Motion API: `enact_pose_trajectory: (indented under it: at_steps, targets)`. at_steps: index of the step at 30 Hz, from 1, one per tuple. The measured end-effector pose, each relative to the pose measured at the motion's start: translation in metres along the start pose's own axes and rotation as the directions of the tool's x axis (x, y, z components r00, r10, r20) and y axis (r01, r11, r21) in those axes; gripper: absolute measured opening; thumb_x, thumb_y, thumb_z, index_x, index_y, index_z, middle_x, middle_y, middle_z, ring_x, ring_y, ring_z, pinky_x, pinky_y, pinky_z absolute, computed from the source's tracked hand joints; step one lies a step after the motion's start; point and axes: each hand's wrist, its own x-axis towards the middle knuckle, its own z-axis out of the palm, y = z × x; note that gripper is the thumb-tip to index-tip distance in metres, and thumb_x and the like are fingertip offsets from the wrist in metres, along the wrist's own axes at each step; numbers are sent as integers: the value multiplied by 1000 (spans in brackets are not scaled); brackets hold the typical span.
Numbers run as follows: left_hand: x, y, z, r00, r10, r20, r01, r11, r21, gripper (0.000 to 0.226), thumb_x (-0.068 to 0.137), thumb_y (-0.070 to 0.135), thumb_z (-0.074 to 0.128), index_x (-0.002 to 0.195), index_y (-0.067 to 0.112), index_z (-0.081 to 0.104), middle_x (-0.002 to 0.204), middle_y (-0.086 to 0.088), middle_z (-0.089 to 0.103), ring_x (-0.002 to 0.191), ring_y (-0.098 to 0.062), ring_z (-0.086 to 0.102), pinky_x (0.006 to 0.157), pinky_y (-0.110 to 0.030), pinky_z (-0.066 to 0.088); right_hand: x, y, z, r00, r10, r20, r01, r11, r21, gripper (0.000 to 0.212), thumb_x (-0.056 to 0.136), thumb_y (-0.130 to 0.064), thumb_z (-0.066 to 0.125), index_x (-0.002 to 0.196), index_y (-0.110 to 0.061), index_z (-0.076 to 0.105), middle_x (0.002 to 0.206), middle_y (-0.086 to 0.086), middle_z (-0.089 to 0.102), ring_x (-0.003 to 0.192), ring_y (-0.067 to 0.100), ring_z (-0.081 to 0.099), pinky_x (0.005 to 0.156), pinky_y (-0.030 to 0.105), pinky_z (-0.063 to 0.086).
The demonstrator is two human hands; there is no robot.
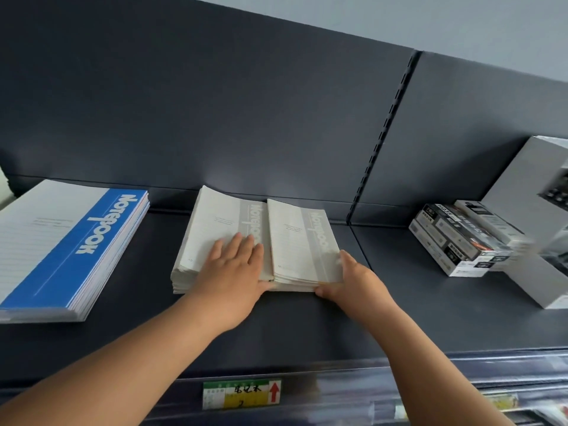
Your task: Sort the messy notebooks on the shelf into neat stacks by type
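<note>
Grey notebooks (215,229) in two stacks: left hand (236,272) lies flat on one, fingers straight; right hand (353,281) clasps the other's corner, fingers curled.

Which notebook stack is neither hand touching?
The large blue-banded white notebook stack at far left; the left hand presses the left grey-banded stack, the right hand grips the right grey-banded stack.

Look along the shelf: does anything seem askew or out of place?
The left grey notebook stack bows up at its far end, though the left hand presses on it. The right grey notebook stack, gripped by the right hand, lies flatter. The small boxes on the right lie staggered, not squared.
</note>
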Motion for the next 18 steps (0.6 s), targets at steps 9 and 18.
enact_pose_trajectory:
  at_steps: [9,18]
  targets:
    - [1,6,-1,1000,8,2,-8,998,55,64,100,52,12,152,25,-13,161,-11,-1,147,-36,0,117,-55,7,0,-3,-3,1000,0,10,1,997,-72,62,80,-43,72,129,-16,45,116,3,60,102,23,56,79,32,47]
    - [-9,23,-6,997,-39,-62,44,996,71,64,101,51,15,151,27,-14,161,-5,-11,147,-26,-15,118,-50,-7,2,10,-6,996,-88,-10,88,996,21,63,77,-40,74,126,-20,40,113,0,55,95,20,51,73,31,42]
